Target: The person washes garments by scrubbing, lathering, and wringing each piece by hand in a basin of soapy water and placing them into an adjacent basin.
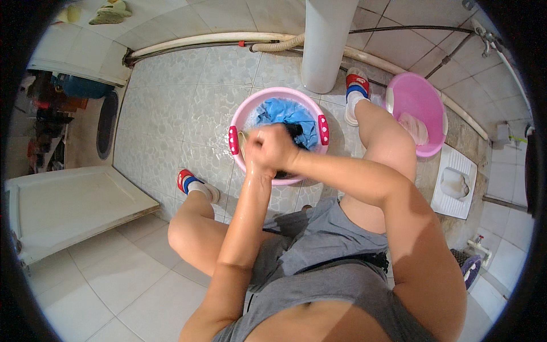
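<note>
A pink plastic washbasin [278,92] with red heart-patterned handles stands on the tiled floor between my feet. Blue cloth [285,112] lies in sudsy water inside it, with black cloth [294,129] beside it. My left hand [256,147] and my right hand [277,145] are pressed together above the basin, both blurred and wet. Their fingers are curled closed, and whether anything is between them cannot be told. Part of a pale, rounded object [242,144] shows at the basin's inner left side, beside my hands.
A second pink basin [416,96] holding pale cloth [413,128] leans by the wall at right, near a squat toilet [454,184]. A white column [327,47] rises behind the washbasin. A white door [81,207] stands open at left. Pipes run along the wall.
</note>
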{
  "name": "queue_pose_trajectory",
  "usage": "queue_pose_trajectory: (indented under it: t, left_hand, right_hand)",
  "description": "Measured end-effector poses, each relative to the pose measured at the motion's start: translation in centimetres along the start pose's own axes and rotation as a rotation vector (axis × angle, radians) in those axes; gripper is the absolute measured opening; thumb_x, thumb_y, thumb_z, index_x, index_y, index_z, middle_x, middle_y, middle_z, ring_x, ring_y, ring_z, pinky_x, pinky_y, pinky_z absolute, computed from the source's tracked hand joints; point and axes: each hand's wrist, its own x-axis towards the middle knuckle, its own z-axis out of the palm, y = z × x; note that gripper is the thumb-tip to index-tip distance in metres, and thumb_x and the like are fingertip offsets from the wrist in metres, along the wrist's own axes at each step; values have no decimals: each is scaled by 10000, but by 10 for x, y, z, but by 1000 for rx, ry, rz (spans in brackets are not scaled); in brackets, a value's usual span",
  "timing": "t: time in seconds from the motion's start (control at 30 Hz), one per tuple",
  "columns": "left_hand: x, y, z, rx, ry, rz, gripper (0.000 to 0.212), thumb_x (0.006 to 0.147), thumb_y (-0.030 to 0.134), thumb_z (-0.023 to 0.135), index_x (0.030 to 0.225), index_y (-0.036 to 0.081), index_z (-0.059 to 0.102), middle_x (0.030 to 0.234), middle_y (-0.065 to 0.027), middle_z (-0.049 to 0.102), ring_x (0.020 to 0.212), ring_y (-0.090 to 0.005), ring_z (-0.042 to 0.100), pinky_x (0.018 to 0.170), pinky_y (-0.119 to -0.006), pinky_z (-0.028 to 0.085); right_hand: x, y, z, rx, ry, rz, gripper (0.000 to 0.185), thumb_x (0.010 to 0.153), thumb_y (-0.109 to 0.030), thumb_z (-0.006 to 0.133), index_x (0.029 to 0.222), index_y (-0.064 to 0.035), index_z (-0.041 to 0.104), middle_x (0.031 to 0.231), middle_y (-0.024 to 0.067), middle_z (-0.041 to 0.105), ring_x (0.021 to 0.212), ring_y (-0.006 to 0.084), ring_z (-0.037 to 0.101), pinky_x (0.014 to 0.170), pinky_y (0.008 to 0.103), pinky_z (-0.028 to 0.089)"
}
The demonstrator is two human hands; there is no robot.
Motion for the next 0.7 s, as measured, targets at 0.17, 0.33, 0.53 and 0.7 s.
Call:
queue_pose_trajectory:
  t: [0.17,0.33,0.53,0.7]
  left_hand:
    - [-25,42,86,96,81,-334,446,842,382,510,1082,10,567,1037,-151,615,943,-292,594,876,-409,451]
    - [-22,79,32,982,-84,7,181,707,39,695,819,57,554,738,22,520,665,-70,492,636,-219,406]
    - [-31,62,23,1329,-121,139,261,690,30,693,912,-12,562,792,12,531,675,-74,489,640,-214,403]
    - [-15,46,-18,1208,-71,-285,360,779,194,558,1064,-26,554,971,-92,584,836,-152,545,744,-286,429]
  right_hand:
    - [35,77,-69,58,-223,379,474,885,-443,470,926,-1,637,839,162,644,794,217,601,733,320,449]
    - [47,27,-111,-64,-872,489,569,757,-439,655,1054,42,588,961,136,638,891,190,576,787,288,438]
    - [17,47,-129,-359,-960,500,435,622,-220,674,948,59,603,862,149,630,799,179,582,674,335,466]
    - [5,49,-95,800,-318,763,382,629,-62,589,1006,-28,539,826,74,543,797,192,592,600,367,501]
